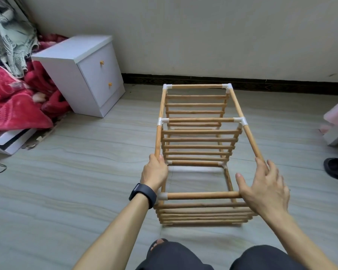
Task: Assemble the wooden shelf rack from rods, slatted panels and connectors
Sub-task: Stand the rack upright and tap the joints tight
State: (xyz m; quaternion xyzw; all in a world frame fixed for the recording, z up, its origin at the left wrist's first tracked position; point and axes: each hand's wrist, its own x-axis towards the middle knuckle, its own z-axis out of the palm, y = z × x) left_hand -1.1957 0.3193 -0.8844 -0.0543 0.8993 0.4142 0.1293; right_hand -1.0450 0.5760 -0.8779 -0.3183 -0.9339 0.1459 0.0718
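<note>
A: How far along is the pale wooden shelf rack (199,121), the one built of round rods and slats?

B: Nearly whole, I'd judge. It lies on its side on the grey tiled floor (76,182), running from the person's knees at 6 o'clock out toward the wall at 12. Three slatted wooden panels (198,147) sit inside the frame. White plastic corner connectors (240,120) show at the far end, the middle tier and the near-left corner.

A: And the hands?

B: The left hand (154,170) has its fingers curled round the long wooden rod (158,141) on the 9 o'clock side. The right hand (263,187) is spread wide, fingers straight, resting on the matching rod (251,141) on the 3 o'clock side and gripping nothing.

A: Anything left to fit?

B: The near-right corner is hidden under the right palm, so I cannot tell whether that joint is seated. Every rod and panel in view is already joined into the frame. What remains looks like pressing joints home and standing it upright.

A: What else is about?

B: A white two-drawer bedside cabinet (82,75) at 10 o'clock, a red blanket (12,110) beside it, and black slippers (337,168) at 3 o'clock
</note>
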